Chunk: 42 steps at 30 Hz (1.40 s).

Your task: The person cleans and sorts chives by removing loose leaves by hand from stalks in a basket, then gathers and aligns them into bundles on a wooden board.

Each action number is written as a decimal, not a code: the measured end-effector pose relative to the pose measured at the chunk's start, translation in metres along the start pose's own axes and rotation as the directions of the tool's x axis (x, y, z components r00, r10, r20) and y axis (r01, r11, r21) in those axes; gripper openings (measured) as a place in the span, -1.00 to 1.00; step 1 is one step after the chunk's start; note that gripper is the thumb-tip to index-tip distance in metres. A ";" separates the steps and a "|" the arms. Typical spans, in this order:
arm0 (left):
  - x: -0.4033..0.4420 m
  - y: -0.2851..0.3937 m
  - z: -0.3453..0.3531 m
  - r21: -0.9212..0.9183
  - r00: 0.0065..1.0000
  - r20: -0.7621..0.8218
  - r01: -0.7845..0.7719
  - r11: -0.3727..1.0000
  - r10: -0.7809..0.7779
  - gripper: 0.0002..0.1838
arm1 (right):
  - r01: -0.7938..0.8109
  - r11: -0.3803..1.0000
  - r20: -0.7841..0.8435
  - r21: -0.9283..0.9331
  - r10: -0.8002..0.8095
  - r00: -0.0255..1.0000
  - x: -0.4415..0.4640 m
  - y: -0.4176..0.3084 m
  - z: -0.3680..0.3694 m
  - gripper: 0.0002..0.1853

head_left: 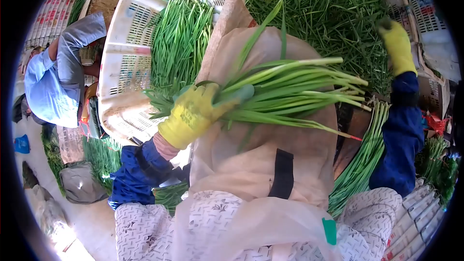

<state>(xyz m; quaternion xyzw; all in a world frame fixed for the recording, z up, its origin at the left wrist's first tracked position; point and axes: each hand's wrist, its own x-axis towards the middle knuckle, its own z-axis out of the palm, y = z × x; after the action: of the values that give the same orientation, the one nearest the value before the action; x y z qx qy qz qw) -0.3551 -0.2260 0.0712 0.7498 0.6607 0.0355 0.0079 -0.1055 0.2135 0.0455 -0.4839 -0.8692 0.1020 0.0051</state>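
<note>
Above the lap, my left hand, in a yellow glove with blue-grey fingertips, is wrapped round a bunch of long green stalks. The pale stalk ends point right, and one has a red tip. A few loose leaves stick up from the bunch. My right hand, also gloved in yellow, is stretched out at the upper right beside a heap of loose green leaves. Its fingertips are dark and blurred, so what they hold, if anything, cannot be made out. A beige cloth lies under the bunch.
A white plastic basket with upright green stalks stands at the upper left. More long stalks lie by my right forearm. Another person in light blue sits at the far left. A grey bag lies at the lower left.
</note>
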 end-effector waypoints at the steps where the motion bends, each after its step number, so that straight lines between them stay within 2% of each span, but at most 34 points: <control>1: -0.001 0.002 0.001 0.013 1.000 0.000 -0.001 1.000 0.001 -0.45 | 0.003 0.920 0.001 -0.392 -0.003 1.000 -0.008 -0.012 0.005 -0.43; 2: -0.003 0.004 0.005 -0.010 1.000 -0.007 0.017 1.000 -0.017 -0.42 | 0.085 0.926 -0.048 -0.367 -0.110 0.993 -0.017 -0.021 0.013 -0.37; 3: -0.006 0.004 0.011 -0.028 0.999 -0.013 0.035 0.999 -0.035 -0.39 | 0.158 0.987 0.055 0.019 -0.159 0.986 -0.013 -0.029 0.023 -0.33; 4: -0.007 0.003 0.013 -0.042 0.999 -0.016 0.046 0.998 -0.047 -0.36 | 0.164 0.897 0.129 0.411 -0.235 0.963 -0.012 -0.043 0.026 -0.28; 5: -0.005 0.004 0.013 -0.071 0.999 -0.030 0.037 0.997 -0.039 -0.38 | 0.012 0.738 0.286 0.675 -0.277 0.917 -0.015 -0.057 0.029 -0.29; 6: -0.004 0.004 0.014 -0.079 0.999 -0.034 0.023 0.997 -0.026 -0.39 | -0.178 0.509 0.398 0.842 -0.363 0.843 -0.019 -0.079 0.026 -0.30; 8: -0.007 0.001 0.020 -0.074 0.998 -0.064 0.002 0.997 -0.007 -0.42 | -0.353 0.113 0.348 0.929 -0.592 0.727 -0.019 -0.106 0.043 -0.39; 10: -0.005 -0.002 0.024 -0.090 0.993 -0.116 -0.043 0.995 0.033 -0.49 | -0.439 0.018 0.359 0.898 -0.608 0.708 -0.024 -0.135 0.059 -0.50; 11: -0.006 -0.002 0.024 -0.092 0.993 -0.116 -0.033 0.995 0.022 -0.50 | -0.543 -0.072 0.335 0.836 -0.718 0.610 -0.024 -0.146 0.058 -0.59; 12: -0.007 -0.003 0.026 -0.103 0.994 -0.108 -0.021 0.994 0.009 -0.52 | -0.499 -0.015 0.371 0.866 -0.650 0.663 -0.034 -0.162 0.043 -0.67; 13: -0.010 -0.006 0.028 -0.072 0.994 -0.104 -0.042 0.996 0.034 -0.46 | -0.446 0.021 0.349 0.895 -0.657 0.668 -0.032 -0.163 0.048 -0.68; 14: -0.011 -0.008 0.024 -0.116 0.997 -0.080 -0.010 0.993 0.001 -0.42 | -0.399 0.057 0.335 0.915 -0.660 0.673 -0.029 -0.161 0.053 -0.70; 16: -0.011 -0.011 0.006 -0.223 0.999 -0.014 0.031 0.974 -0.035 -0.34 | -0.368 0.077 0.316 0.927 -0.688 0.653 -0.021 -0.147 0.047 -0.69; 17: -0.015 -0.010 -0.003 -0.321 0.992 0.010 0.124 0.939 -0.128 -0.24 | -0.392 0.032 0.292 0.919 -0.724 0.625 -0.020 -0.136 0.036 -0.69; 18: -0.011 -0.007 -0.014 -0.424 0.987 -0.023 0.135 0.896 -0.159 -0.27 | -0.178 0.096 0.194 0.979 -0.687 0.700 -0.022 -0.125 0.022 -0.70; 20: -0.002 0.002 -0.025 -0.697 0.950 0.086 0.272 0.663 -0.299 -0.32 | 0.037 0.147 0.075 0.988 -0.685 0.725 -0.010 -0.099 0.006 -0.70; 22: -0.002 0.010 -0.033 -0.865 0.840 0.266 0.424 0.266 -0.473 -0.38 | 0.183 0.444 0.071 0.877 -0.497 0.865 -0.019 -0.085 -0.020 -0.84; 23: -0.008 0.002 -0.035 -0.844 0.791 0.426 0.522 0.123 -0.439 -0.44 | 0.230 0.555 -0.013 0.800 -0.366 0.930 -0.028 -0.077 -0.018 -0.84; 24: -0.005 0.002 -0.037 -0.797 0.716 0.549 0.603 -0.012 -0.431 -0.48 | 0.282 0.648 -0.074 0.707 -0.329 0.941 -0.028 -0.065 -0.016 -0.83; 26: 0.004 0.004 -0.050 -0.645 0.536 0.754 0.712 -0.276 -0.379 -0.58 | 0.404 0.611 -0.369 0.681 -0.190 0.910 -0.025 -0.030 -0.008 -0.77; 27: 0.009 0.012 -0.053 -0.637 0.526 0.736 0.752 -0.172 -0.426 -0.66 | 0.342 0.730 -0.352 0.592 -0.148 0.924 -0.004 0.010 0.003 -0.75; 30: -0.010 0.010 -0.035 -0.730 0.600 0.680 0.608 -0.312 -0.421 -0.68 | 0.327 0.800 -0.498 0.502 -0.042 0.866 0.000 0.088 0.018 -0.74; 31: -0.010 0.009 -0.037 -0.705 0.583 0.709 0.607 -0.368 -0.397 -0.68 | 0.317 0.836 -0.560 0.449 -0.013 0.828 -0.010 0.101 0.017 -0.74; 32: -0.009 0.010 -0.038 -0.675 0.569 0.737 0.602 -0.426 -0.364 -0.67 | 0.229 0.933 -0.613 0.276 -0.013 0.790 -0.014 0.103 0.011 -0.72; 33: -0.010 0.011 -0.038 -0.640 0.557 0.765 0.594 -0.487 -0.324 -0.67 | 0.152 0.803 -0.555 0.576 0.247 0.795 -0.005 0.100 0.000 -0.67; 34: -0.014 0.011 -0.038 -0.647 0.565 0.759 0.596 -0.476 -0.324 -0.66 | 0.073 0.579 -0.408 0.812 0.473 0.781 0.000 0.097 -0.011 -0.63; 36: -0.016 0.011 -0.034 -0.652 0.584 0.754 0.608 -0.453 -0.301 -0.64 | -0.031 0.568 -0.249 0.822 0.409 0.878 -0.009 0.082 -0.014 -0.51; 38: -0.009 0.016 -0.036 -0.678 0.602 0.733 0.605 -0.418 -0.316 -0.57 | 0.104 0.760 -0.240 0.642 0.071 0.968 -0.024 0.037 0.004 -0.29; 39: -0.004 0.019 -0.035 -0.702 0.627 0.709 0.584 -0.407 -0.323 -0.53 | 0.150 0.612 -0.108 0.776 -0.105 0.989 -0.033 0.013 0.013 0.03; 40: -0.002 0.022 -0.034 -0.723 0.644 0.688 0.563 -0.401 -0.335 -0.49 | 0.009 0.592 0.072 0.806 -0.113 0.991 -0.047 -0.020 0.020 0.06; 41: -0.002 0.023 -0.034 -0.722 0.631 0.691 0.588 -0.363 -0.352 -0.44 | -0.007 0.551 0.151 0.834 -0.217 0.965 -0.060 -0.046 0.028 0.00; 42: -0.003 0.022 -0.032 -0.703 0.617 0.710 0.597 -0.386 -0.338 -0.44 | -0.014 0.360 0.137 0.933 -0.319 0.938 -0.074 -0.072 0.037 -0.14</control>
<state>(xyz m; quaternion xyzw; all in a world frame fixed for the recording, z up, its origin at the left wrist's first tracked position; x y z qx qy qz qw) -0.3354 -0.2326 0.1045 0.1246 0.6557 0.4200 0.6149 -0.1308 0.1080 0.0287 -0.2926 -0.6942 0.6393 0.1541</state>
